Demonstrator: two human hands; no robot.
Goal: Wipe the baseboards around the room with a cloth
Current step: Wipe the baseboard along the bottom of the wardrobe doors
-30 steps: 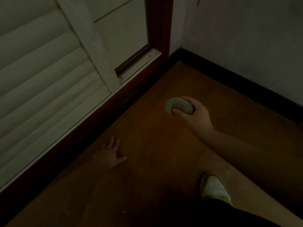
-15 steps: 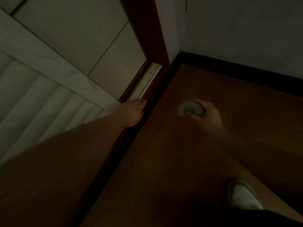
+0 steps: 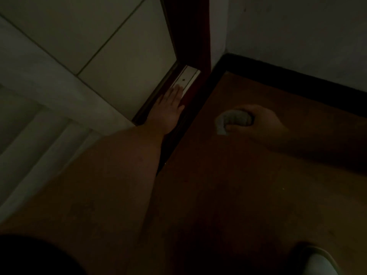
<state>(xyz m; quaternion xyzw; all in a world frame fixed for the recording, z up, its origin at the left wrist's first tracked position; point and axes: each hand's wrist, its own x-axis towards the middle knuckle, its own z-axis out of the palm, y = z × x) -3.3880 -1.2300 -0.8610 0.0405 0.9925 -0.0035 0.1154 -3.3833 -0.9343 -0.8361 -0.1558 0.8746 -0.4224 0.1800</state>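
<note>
right hand grips cloth on floor; left hand flat on door track

My left hand lay flat on the door sill, left of the baseboard corner. My right hand held the cloth on the floor, before that baseboard.

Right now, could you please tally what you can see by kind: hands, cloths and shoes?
Hands: 2, the left hand flat on the door track, the right hand gripping the cloth.
Cloths: 1, the grey cloth.
Shoes: 1, a pale shoe at the bottom edge.
Total: 4
</note>
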